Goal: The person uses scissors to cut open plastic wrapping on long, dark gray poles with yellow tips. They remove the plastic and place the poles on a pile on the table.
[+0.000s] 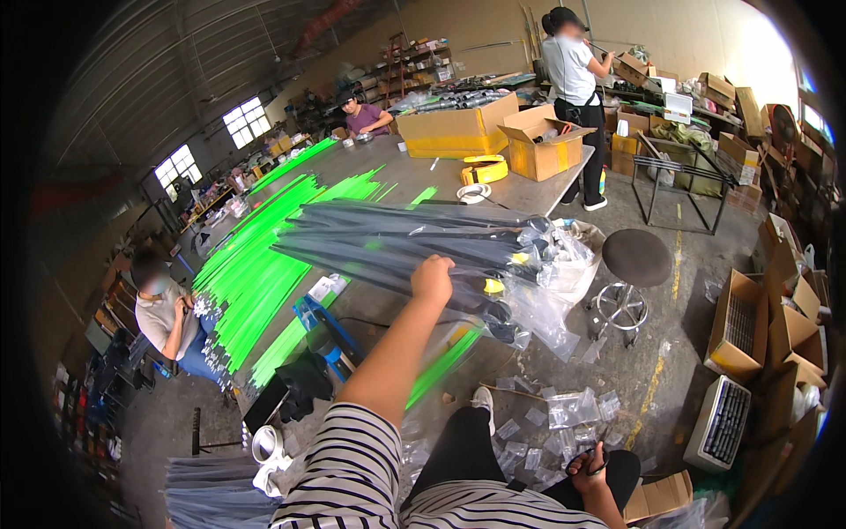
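On the table, dark grey rods in clear plastic sleeves point(361, 231) lie in a long pile, their sleeve ends bunched at the right. My left hand point(432, 280) reaches over the pile, its fingers curled on one sleeve near the middle. Two yellow pieces point(493, 286) show among the sleeve ends. Low at the right, beside my thigh, my right hand point(592, 476) is closed around what look like black-handled scissors point(576, 462); their blades cannot be made out. Many bright green rods point(264, 273) spread over the table left of the pile.
A round stool point(636, 258) stands right of the table. Small plastic bags point(573, 409) litter the floor. Cardboard boxes point(546, 145) stand on the table's far end, near yellow tape point(483, 169). One person point(163, 309) sits at left, another point(366, 117) sits behind, and a third point(573, 79) stands far right.
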Demonstrator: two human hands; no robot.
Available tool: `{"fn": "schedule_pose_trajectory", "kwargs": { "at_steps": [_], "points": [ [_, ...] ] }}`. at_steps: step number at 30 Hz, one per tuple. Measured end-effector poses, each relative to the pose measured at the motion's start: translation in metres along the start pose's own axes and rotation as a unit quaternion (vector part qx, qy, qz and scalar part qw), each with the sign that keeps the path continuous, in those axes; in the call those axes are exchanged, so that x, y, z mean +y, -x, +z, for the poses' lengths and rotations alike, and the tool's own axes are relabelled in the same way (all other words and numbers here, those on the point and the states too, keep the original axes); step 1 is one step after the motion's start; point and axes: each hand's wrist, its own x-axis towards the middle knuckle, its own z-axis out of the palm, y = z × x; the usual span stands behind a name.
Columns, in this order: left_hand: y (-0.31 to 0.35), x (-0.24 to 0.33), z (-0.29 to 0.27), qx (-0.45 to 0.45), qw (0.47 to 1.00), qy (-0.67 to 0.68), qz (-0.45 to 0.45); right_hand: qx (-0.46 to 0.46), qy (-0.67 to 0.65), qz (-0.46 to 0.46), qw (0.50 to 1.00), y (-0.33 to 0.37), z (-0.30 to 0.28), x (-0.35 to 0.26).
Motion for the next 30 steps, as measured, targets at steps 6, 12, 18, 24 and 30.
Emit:
{"fn": "schedule_pose_trajectory", "kwargs": {
  "at_steps": [6, 12, 18, 24, 30],
  "points": [
    [0.003, 0.004, 0.0, 0.049, 0.998, 0.041, 0.0, -0.009, -0.009, -0.006, 1.0, -0.003, 0.0, 0.004],
    [0.019, 0.036, -0.025, 0.169, 0.977, 0.132, 0.008, -0.041, 0.105, -0.152, 0.982, 0.018, 0.048, 0.005],
    [0.066, 0.084, -0.052, 0.142, 0.962, 0.214, 0.096, -0.198, 0.129, -0.268, 0.934, 0.092, 0.18, -0.035],
    [0.1, 0.123, -0.069, 0.099, 0.936, 0.309, 0.138, -0.304, 0.005, -0.252, 0.919, 0.115, 0.254, -0.036],
    [0.109, 0.115, -0.062, 0.108, 0.919, 0.323, 0.198, -0.311, -0.024, -0.339, 0.887, 0.117, 0.272, -0.048]
  ]
}}
